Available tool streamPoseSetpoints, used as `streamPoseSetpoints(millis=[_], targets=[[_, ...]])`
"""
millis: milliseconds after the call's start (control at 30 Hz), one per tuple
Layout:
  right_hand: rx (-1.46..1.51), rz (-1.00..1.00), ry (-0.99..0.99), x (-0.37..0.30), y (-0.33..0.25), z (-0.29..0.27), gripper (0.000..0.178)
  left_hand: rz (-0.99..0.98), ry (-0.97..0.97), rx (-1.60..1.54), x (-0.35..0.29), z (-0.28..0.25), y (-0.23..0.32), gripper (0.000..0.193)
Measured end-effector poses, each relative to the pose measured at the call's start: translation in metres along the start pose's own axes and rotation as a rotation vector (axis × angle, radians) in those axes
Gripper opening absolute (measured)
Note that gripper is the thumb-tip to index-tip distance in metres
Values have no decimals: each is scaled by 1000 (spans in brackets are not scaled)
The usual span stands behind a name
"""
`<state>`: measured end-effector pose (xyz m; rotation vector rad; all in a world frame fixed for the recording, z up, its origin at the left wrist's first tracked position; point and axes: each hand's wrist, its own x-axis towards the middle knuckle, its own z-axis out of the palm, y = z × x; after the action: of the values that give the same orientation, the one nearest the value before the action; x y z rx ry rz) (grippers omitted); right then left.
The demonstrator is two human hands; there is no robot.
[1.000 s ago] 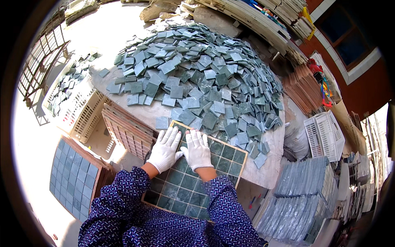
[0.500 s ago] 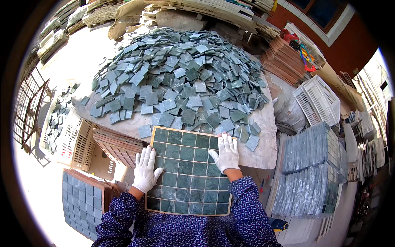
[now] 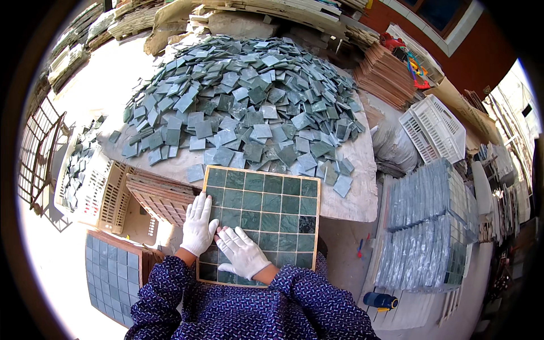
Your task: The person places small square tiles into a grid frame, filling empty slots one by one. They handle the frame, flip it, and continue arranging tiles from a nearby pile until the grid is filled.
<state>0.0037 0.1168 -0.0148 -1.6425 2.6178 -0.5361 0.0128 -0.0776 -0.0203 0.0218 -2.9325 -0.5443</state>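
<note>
In front of me lies a wooden-framed tray (image 3: 318, 226) filled with rows of dark green square stone tiles (image 3: 272, 203). Its far edge rests against the table with the tile heap. My left hand (image 3: 198, 229), in a white glove, lies along the tray's left rim with fingers stretched out and pointing away from me. Flat on the tiles in the lower left part is my gloved right hand (image 3: 243, 254), its fingers extended toward the left hand. Neither hand grasps anything. One tile at the right side looks darker than those around it.
A big heap of loose green tiles (image 3: 243, 102) covers the table (image 3: 357, 198). White plastic crates (image 3: 433, 133) stand to the right, near plastic-wrapped tile stacks (image 3: 413, 249). At left are stacked wooden trays (image 3: 161, 195) and a tiled panel (image 3: 113, 277). A dark blue bottle (image 3: 379, 300) lies at lower right.
My right hand has moved from the tray's upper right edge down and left onto the tiles near my left hand. The left hand stays at the left rim, slightly shifted.
</note>
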Motion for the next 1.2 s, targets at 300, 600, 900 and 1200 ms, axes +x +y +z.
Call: streamPoseSetpoints(millis=[300, 600, 900, 1200], targets=[[-297, 736, 232, -136, 117, -46, 78, 85, -136, 118, -94, -15, 22, 79], [-92, 670, 514, -145, 76, -45, 43, 207, -155, 98, -73, -23, 41, 80], [-4, 617, 337, -91, 115, -86, 20, 83, 66, 198, 61, -1, 44, 69], [76, 621, -139, -68, 125, -131, 31, 46, 74, 222, 70, 2, 45, 69]])
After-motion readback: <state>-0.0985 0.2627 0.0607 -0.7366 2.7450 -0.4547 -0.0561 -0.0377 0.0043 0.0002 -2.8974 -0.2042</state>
